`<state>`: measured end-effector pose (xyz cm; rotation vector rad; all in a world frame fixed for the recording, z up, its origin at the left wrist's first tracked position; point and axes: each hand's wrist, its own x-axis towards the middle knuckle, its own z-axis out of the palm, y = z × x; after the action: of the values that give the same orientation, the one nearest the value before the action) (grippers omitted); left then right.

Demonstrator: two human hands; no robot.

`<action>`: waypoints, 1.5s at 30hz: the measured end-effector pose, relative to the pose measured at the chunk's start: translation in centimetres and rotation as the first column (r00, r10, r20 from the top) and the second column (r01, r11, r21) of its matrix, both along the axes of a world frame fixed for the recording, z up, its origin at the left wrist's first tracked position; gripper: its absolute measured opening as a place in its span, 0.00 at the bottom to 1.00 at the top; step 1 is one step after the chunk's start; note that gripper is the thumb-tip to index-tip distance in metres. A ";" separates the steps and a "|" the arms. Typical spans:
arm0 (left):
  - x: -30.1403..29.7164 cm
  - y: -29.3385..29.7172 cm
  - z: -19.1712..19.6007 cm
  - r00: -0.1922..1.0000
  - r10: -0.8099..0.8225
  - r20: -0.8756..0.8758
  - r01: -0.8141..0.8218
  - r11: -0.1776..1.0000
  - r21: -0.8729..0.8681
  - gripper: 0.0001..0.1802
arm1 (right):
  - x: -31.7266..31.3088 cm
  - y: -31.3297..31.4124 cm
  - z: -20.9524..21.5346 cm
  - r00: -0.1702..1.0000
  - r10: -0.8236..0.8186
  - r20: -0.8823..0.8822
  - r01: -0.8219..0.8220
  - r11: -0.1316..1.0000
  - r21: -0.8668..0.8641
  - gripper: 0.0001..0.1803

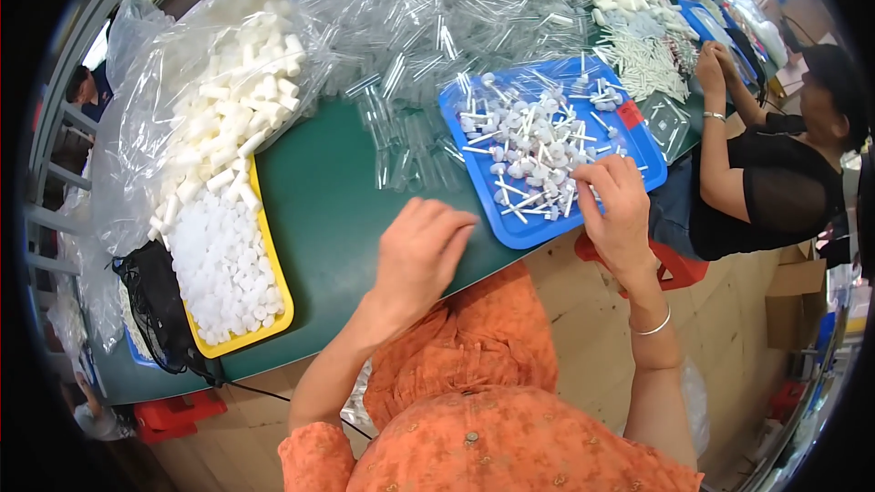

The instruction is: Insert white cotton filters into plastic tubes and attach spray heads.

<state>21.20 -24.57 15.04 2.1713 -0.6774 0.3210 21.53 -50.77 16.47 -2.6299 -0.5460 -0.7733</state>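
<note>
My left hand [421,251] hovers over the green table's front edge with its fingers curled in and the fingertips drawn together towards the right. Whatever it may hold is hidden. Over the right side of a blue tray [521,235] is my right hand [616,210], thumb and forefinger bent towards each other at the heap. I cannot make out what lies between those fingertips. A loose pile of small parts [533,150], white sticks with translucent whitish caps, fills much of that tray. Beyond and left of it lie several clear plastic tubes [401,141].
A yellow tray [284,305] of small white pieces stands at left, below a plastic bag of white cylinders [260,82]. Beside it lies a black mesh bag [157,305]. More clear tubes cover the table's far side. A co-worker in black [775,173] sits at right, near white sticks [647,64].
</note>
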 end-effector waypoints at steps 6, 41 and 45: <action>2.3 -6.5 -2.5 0.974 -0.035 0.226 -0.028 0.962 0.271 0.08 | -0.2 -1.1 -2.1 0.992 0.024 -0.125 -0.007 0.991 0.133 0.15; 6.1 21.0 -0.1 0.626 0.765 0.148 -0.632 0.388 0.671 0.23 | -3.8 11.3 -5.9 0.672 0.738 -0.054 0.244 -0.151 0.958 0.15; 6.4 20.8 0.4 0.617 0.785 0.061 -0.613 0.430 0.662 0.23 | -5.2 9.3 -6.5 0.693 0.706 -0.145 0.338 -0.141 0.930 0.16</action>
<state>27.61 -3.79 15.45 3.0233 0.4494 0.2370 16.32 -41.48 9.93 -0.9311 0.0027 0.1355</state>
